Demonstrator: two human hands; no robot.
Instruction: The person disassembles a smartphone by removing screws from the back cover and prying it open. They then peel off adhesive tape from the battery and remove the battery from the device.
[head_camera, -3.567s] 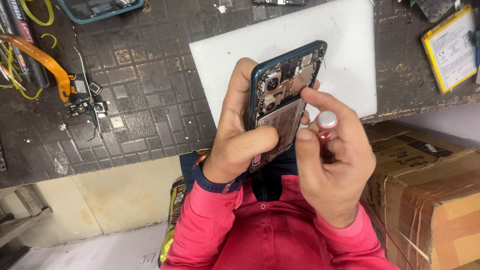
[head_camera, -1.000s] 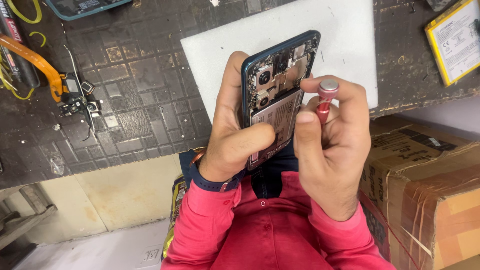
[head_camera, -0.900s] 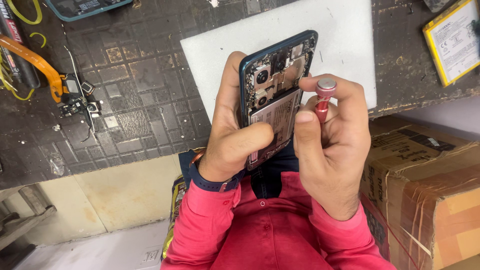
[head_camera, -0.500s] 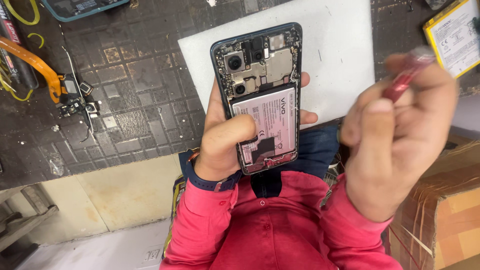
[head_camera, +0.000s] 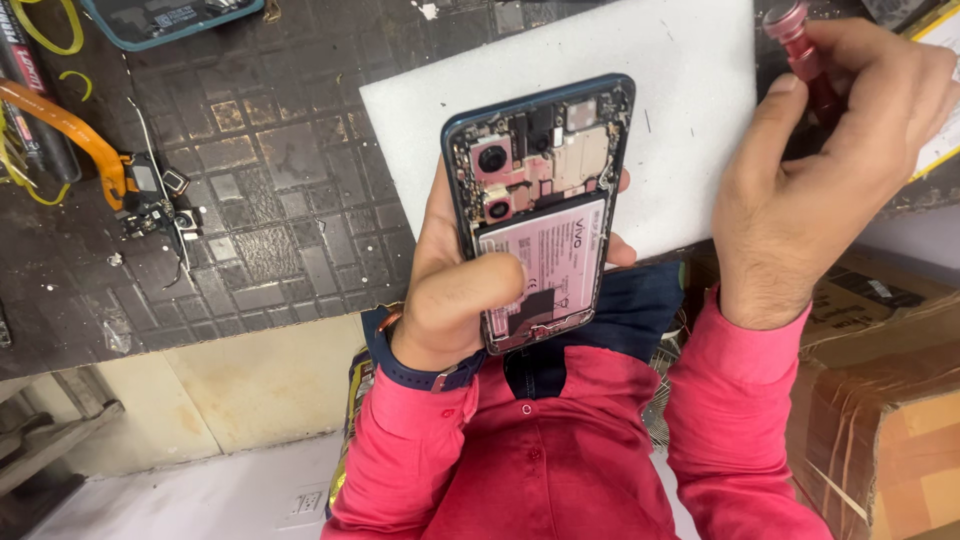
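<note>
The left hand (head_camera: 455, 290) is clamped around an opened phone (head_camera: 540, 205), its back cover off, with the thumb lying across the pale battery and the fingertips showing past the phone's right edge. The phone sits near the middle of the view, tilted slightly, above the edge of the dark counter (head_camera: 250, 200) and partly over a white mat (head_camera: 680, 110). The camera modules and board face up at the phone's 12 o'clock end. The right hand (head_camera: 820, 170), at 2 o'clock from the phone and well apart from it, is closed on a red screwdriver (head_camera: 800, 45). At 9 o'clock on the counter lies an orange flex cable (head_camera: 70, 130). A cardboard box (head_camera: 890, 400) stands at 4 o'clock.
</note>
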